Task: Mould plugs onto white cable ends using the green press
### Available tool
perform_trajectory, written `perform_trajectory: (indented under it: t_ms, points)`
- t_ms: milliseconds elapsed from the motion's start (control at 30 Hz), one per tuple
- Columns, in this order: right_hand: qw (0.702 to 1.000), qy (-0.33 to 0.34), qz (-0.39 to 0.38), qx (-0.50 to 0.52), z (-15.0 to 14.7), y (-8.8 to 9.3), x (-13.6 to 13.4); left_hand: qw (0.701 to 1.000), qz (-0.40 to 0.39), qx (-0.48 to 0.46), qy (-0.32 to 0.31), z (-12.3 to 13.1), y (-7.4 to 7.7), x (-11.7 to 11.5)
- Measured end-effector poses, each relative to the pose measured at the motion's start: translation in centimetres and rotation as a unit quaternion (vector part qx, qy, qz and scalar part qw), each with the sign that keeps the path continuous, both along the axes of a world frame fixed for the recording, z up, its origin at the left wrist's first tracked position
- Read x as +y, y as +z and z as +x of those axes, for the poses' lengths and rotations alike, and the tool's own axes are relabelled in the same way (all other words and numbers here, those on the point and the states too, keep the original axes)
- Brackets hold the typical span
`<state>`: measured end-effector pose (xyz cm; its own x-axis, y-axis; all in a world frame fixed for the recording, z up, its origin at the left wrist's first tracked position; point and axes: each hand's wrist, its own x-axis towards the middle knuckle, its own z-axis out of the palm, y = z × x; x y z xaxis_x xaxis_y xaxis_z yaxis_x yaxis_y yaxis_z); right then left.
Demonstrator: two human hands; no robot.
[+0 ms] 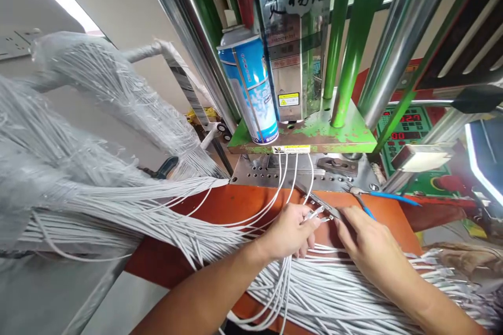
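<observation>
My left hand (291, 227) is closed in a pinch on the end of a white cable, with more cables (286, 282) hanging down below the fingers. Small metallic connector ends (317, 213) show between my two hands. A narrow metal bar (326, 205) with small slots slants there, and my right hand (365, 233) is closed on its near end. The fingertips hide part of both the bar and the connectors. Under both hands, a thick bundle of white cables (334, 288) lies across the orange-brown tabletop (385, 214).
Blue-handled pliers (393, 197) lie right of the bar. Behind stands a green press (314, 138) with a steel bed (255, 171), and several cables run under its plate. A blue spray can (251, 89) rests on that plate. Plastic-wrapped cables (106, 94) hang left; a control panel (412, 131) is right.
</observation>
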<state>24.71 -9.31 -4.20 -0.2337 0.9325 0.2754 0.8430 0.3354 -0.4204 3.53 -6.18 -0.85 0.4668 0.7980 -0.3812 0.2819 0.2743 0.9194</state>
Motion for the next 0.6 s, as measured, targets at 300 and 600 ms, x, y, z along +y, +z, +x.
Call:
perform_trajectory:
  t_ms: [300, 600]
  points:
    - [0.999, 0.006, 0.008, 0.030, -0.2, 0.4, 0.5, 1.000, -0.004, 0.003, -0.001, 0.3, -0.4, -0.1]
    - [0.998, 0.056, 0.016, -0.003, -0.4, 0.1, 0.4, 0.998, -0.036, -0.002, 0.044, 2.0, -0.2, -0.3]
